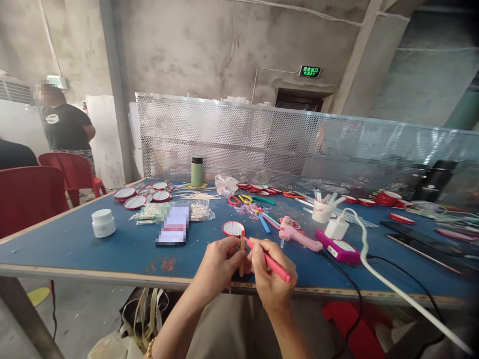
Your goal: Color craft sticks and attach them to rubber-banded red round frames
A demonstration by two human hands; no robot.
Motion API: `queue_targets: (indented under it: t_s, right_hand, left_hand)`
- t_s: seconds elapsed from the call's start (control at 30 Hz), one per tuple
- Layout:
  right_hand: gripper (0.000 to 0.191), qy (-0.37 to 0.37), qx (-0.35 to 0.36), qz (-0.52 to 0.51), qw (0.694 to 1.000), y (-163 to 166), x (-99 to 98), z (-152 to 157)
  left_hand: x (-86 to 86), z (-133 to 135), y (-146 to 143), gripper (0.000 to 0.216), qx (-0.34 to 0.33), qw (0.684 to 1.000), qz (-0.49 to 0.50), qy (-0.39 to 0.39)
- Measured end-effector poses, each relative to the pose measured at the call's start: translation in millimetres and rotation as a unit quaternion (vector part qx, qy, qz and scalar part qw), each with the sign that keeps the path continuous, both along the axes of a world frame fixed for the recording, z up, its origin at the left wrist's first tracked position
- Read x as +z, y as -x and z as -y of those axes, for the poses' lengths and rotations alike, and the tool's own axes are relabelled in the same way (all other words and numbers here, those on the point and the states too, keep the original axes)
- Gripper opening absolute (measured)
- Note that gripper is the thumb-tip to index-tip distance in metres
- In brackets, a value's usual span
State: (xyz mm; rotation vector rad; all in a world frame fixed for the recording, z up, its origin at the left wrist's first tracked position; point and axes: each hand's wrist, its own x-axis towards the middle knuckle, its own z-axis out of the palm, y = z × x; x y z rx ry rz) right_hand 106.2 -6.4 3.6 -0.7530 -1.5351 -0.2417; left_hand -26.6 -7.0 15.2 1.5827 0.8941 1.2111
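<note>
My left hand pinches a flat wooden craft stick upright near the table's front edge. The upper end of the stick is red, and the lower part is bare wood. In my right hand is a red marker pen, its tip touching or very close to the stick's upper part. Some of my right fingertips are hidden behind the stick. Just beyond both hands lies a round white disc with a red rim. A pink glue gun rests to the right of it.
A phone, white jar and red-rimmed discs are on the left. Pliers, a green bottle and a pen cup stand or lie farther back. A purple power strip trails cables at right. Perforated metal panels border the table.
</note>
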Motion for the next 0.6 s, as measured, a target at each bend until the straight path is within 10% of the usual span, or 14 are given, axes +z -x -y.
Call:
queue_targets:
  t_s: [0.6]
  right_hand:
    - [0.015, -0.004, 0.012, 0.006, 1.0, 0.2, 1.0, 0.7]
  left_hand:
    - [0.2, 0.7, 0.9, 0.013, 0.0, 1.0, 0.002, -0.006]
